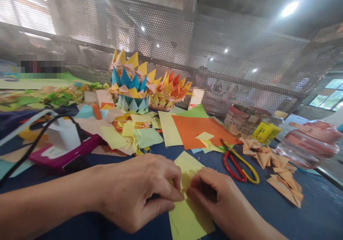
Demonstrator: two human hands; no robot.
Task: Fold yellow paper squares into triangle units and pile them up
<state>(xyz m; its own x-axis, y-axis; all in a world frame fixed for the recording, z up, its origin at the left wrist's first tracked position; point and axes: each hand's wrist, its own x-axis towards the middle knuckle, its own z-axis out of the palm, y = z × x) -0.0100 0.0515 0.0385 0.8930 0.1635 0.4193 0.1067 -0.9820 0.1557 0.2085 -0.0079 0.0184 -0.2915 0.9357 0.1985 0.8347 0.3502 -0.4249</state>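
A pale yellow-green paper sheet [191,211] lies on the dark blue tabletop in front of me. My left hand [150,191] comes in from the left, its thumb and forefinger pinched together over the middle of the sheet. From the right, my right hand [214,191] pinches at the same spot, fingers curled. A small bit of yellow-green paper shows between the fingertips; whether it is part of the sheet cannot be told. Scissors [241,170] with one red and one yellow handle lie just beyond my right hand.
Behind lie an orange sheet [199,129] and paper scraps [148,138]. Pointed paper crowns [132,89] stand farther back. At right are folded orange pieces [286,186], a yellow-labelled bottle [265,131] and a pink clear bottle [308,143]. A magenta device [88,148] with cables sits left.
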